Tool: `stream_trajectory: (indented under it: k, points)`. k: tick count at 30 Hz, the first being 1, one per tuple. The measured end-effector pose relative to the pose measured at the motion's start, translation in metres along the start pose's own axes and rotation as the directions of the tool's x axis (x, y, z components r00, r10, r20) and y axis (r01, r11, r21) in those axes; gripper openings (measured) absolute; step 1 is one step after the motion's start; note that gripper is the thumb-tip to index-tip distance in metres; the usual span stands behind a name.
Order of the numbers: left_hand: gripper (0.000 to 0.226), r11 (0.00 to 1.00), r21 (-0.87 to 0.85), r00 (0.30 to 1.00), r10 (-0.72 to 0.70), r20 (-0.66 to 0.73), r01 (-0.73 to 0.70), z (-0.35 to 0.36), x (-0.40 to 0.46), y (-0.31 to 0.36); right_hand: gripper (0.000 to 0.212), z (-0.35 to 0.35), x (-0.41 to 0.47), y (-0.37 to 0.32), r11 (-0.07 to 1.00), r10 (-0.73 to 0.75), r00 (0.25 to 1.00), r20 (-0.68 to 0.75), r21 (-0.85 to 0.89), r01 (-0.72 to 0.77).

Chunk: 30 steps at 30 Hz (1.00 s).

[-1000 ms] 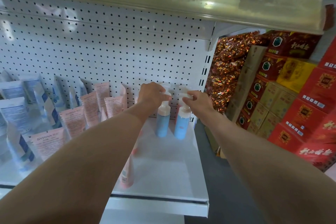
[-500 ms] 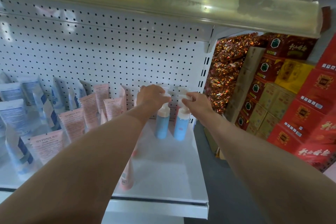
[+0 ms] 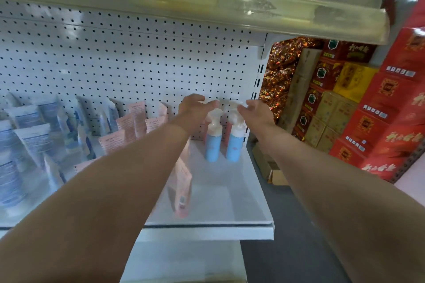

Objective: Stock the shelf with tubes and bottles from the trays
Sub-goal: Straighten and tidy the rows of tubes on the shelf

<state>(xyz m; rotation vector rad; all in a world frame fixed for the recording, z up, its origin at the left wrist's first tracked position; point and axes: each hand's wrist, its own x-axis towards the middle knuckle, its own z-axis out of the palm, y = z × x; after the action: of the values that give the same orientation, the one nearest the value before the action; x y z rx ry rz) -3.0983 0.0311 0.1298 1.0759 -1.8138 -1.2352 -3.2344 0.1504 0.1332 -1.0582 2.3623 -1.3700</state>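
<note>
Centre frame, rear of shelf: left hand and right hand hovering at pump tops of two blue bottles, fingers relaxed, grasping nothing. Advice: let go straight upward, avoiding toppling them.

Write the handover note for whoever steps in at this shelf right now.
Left hand: fingers on the pump top of the left blue bottle; grip unclear.
Right hand: same on the right blue bottle.
Both bottles stand upright, side by side, at the back right of the shelf.
Pink tubes and blue-white tubes already fill the left part.
Left: let go of both bottles and fetch more stock; no trays are in view.
</note>
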Motion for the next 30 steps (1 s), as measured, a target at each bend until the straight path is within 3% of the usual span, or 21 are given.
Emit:
stream_trajectory:
  k: [2, 4, 8, 15, 20, 25, 30]
  points:
    - [0.067, 0.966, -0.24, 0.995, -0.09, 0.039, 0.097, -0.011, -0.01, 0.001, 0.052, 0.002, -0.016, -0.012, 0.998, 0.018, 1.0, -0.014, 0.057, -0.017]
    - [0.053, 0.908, -0.387, 0.985, -0.117, 0.129, 0.159, -0.023, -0.023, 0.003, 0.048, 0.004, -0.031, -0.027, 0.982, 0.08, 0.996, -0.031, 0.176, -0.074]
    - [0.02, 0.835, -0.486, 0.961, -0.165, 0.223, 0.256, -0.048, -0.052, 0.007, 0.041, 0.011, -0.065, -0.048, 0.914, 0.159, 0.987, 0.034, 0.372, -0.16]
    - [0.021, 0.773, -0.567, 0.958, -0.204, 0.203, 0.285, -0.093, -0.096, -0.001, 0.038, 0.028, -0.117, -0.087, 0.89, 0.245, 0.966, 0.078, 0.377, -0.256]
    - [0.017, 0.777, -0.587, 0.974, -0.191, 0.125, 0.228, -0.123, -0.133, 0.005, 0.024, 0.039, -0.147, -0.1, 0.886, 0.181, 0.976, 0.118, 0.411, -0.214]
    - [0.047, 0.807, -0.561, 0.979, -0.203, 0.028, 0.184, -0.149, -0.169, 0.007, 0.042, 0.043, -0.167, -0.11, 0.875, 0.149, 0.97, 0.191, 0.432, -0.22]
    - [0.048, 0.806, -0.573, 0.981, -0.193, -0.014, 0.15, -0.174, -0.195, 0.004, 0.045, 0.049, -0.189, -0.118, 0.875, 0.116, 0.976, 0.183, 0.446, -0.187]
